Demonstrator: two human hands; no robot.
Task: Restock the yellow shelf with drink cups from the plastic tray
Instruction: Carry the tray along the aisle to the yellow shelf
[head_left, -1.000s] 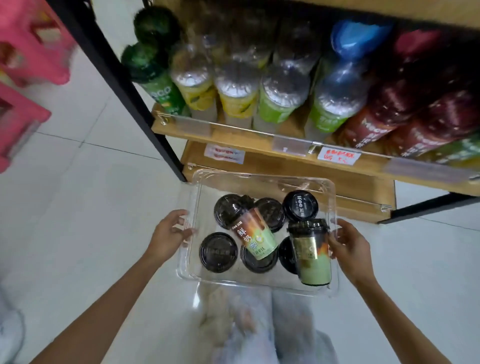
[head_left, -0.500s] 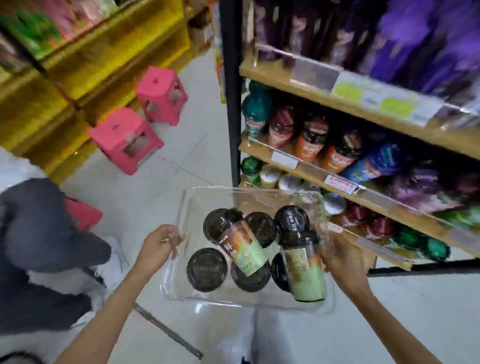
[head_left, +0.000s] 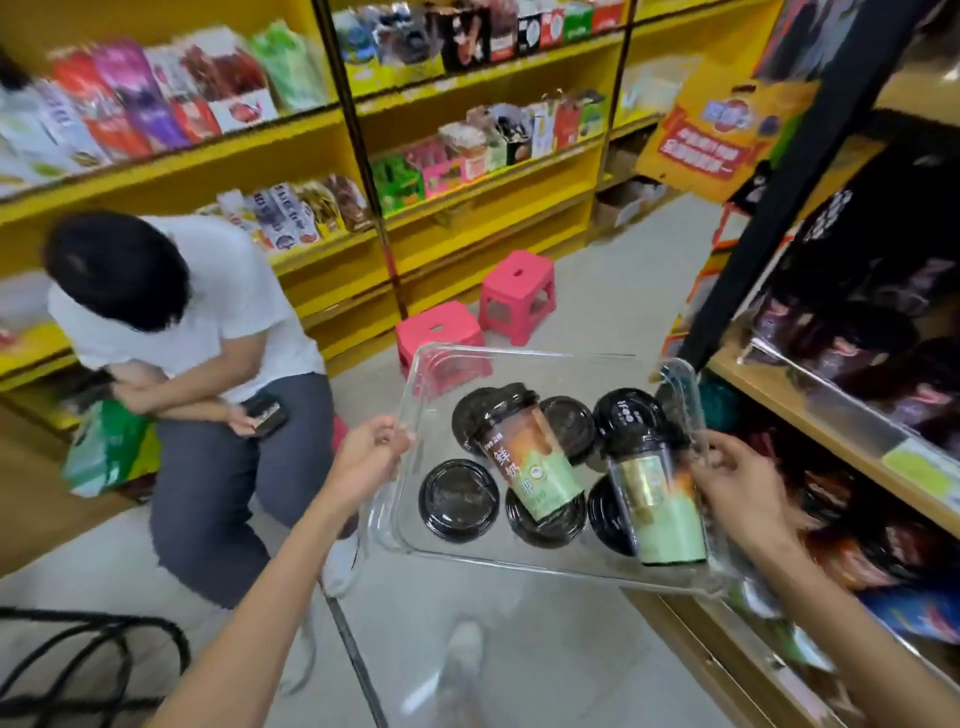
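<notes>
I hold a clear plastic tray (head_left: 524, 558) in the air at waist height. My left hand (head_left: 366, 457) grips its left rim and my right hand (head_left: 740, 486) grips its right rim. Inside stand several drink cups with black lids, such as one (head_left: 458, 500) at the front left. Two cups lie tipped over on top of the others: one (head_left: 532, 467) in the middle and one (head_left: 660, 512) by my right hand, both with orange and green labels. The yellow shelf (head_left: 467, 192) runs along the far wall, stocked with snack packets.
A person in a white shirt (head_left: 208, 332) sits at the left on a low seat, looking down. Two pink stools (head_left: 517, 296) stand on the floor ahead. A wooden shelf with dark bottles (head_left: 852, 415) is close on my right. A black wire basket (head_left: 78, 670) sits at lower left.
The view has swung up and left, away from the wooden bottle shelf toward the yellow shelf and the seated person. The tray stays in both hands, its cups in the same positions.
</notes>
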